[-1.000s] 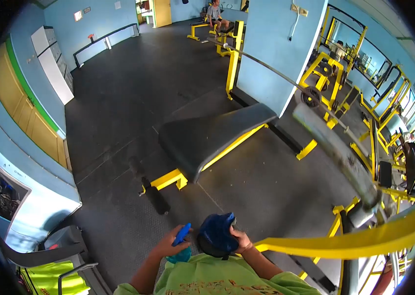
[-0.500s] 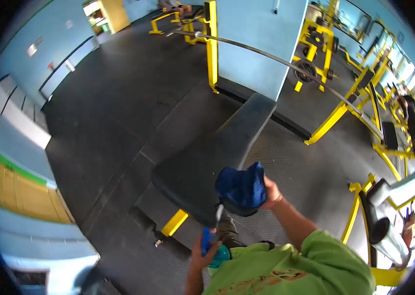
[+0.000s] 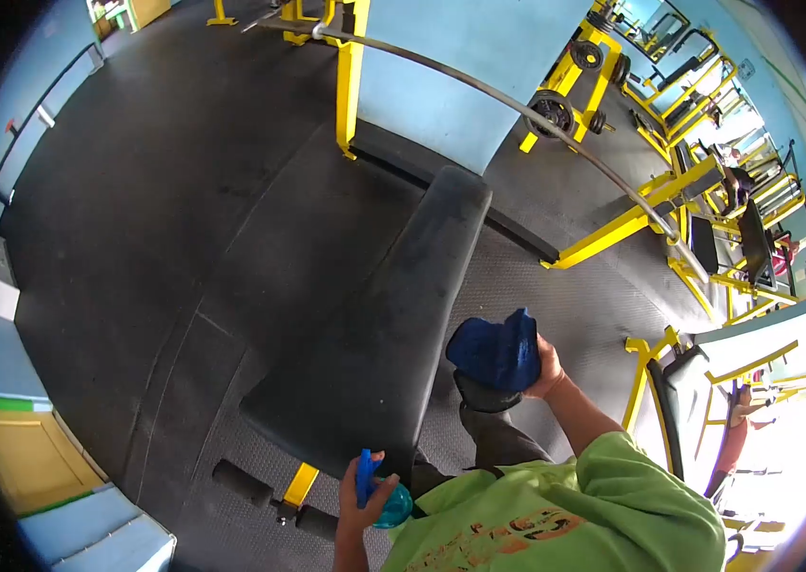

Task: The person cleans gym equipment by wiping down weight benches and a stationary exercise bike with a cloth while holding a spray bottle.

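Note:
My left hand (image 3: 362, 505) is closed round a blue spray bottle with a blue trigger top (image 3: 365, 477) and a teal, see-through body (image 3: 392, 503), low in the view by the near end of the bench. Bunched dark blue cloth (image 3: 498, 351) is held in my right hand (image 3: 546, 370), over a black item (image 3: 487, 393) too unclear to name. A black padded bench (image 3: 374, 324) on a yellow frame lies just ahead and to the left of both hands, with neither touching its pad.
A long barbell (image 3: 479, 86) rests across yellow uprights (image 3: 350, 86) beyond the bench. Black foam rollers (image 3: 243, 483) stick out at its near end. Weight plates (image 3: 552, 112) and yellow machines stand at the right. A blue pillar (image 3: 451, 91) rises behind.
The view has turned and come nearer the bench. My right hand has brought the blue cloth away from my body, out beside the bench pad; my left hand keeps the bottle low.

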Action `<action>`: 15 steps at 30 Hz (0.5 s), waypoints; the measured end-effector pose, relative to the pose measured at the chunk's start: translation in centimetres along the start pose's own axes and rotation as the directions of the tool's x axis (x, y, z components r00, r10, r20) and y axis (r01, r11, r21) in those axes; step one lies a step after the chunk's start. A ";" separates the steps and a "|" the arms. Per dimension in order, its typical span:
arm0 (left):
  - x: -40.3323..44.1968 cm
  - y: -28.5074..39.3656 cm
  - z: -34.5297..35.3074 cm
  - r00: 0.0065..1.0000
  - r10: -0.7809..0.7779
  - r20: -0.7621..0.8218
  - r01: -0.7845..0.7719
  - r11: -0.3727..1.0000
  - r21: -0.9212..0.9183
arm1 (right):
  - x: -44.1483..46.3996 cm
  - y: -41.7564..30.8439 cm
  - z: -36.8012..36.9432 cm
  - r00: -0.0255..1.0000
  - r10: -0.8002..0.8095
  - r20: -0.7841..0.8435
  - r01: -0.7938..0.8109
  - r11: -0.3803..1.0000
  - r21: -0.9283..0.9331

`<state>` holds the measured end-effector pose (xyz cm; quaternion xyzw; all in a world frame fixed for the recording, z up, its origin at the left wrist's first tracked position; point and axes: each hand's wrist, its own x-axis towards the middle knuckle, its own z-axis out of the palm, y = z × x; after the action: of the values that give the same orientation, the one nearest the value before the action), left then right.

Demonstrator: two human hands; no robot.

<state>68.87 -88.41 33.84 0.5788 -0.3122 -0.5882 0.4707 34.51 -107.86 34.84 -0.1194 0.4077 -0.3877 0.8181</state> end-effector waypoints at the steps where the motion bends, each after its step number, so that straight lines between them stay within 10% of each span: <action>1: 0.9 0.4 0.4 1.000 -0.001 0.015 0.001 1.000 0.007 | -0.2 -0.6 -0.6 0.999 -0.017 -0.049 0.017 1.000 0.000; 15: 14.7 8.6 18.0 0.983 -0.010 0.182 -0.067 0.910 0.410 | 0.7 -14.2 -9.0 1.000 -0.001 0.008 0.000 0.986 0.167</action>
<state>54.60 -108.14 38.45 0.6052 -0.4796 -0.5515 0.3155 20.34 -116.81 35.92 -0.0521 0.3705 -0.4202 0.8267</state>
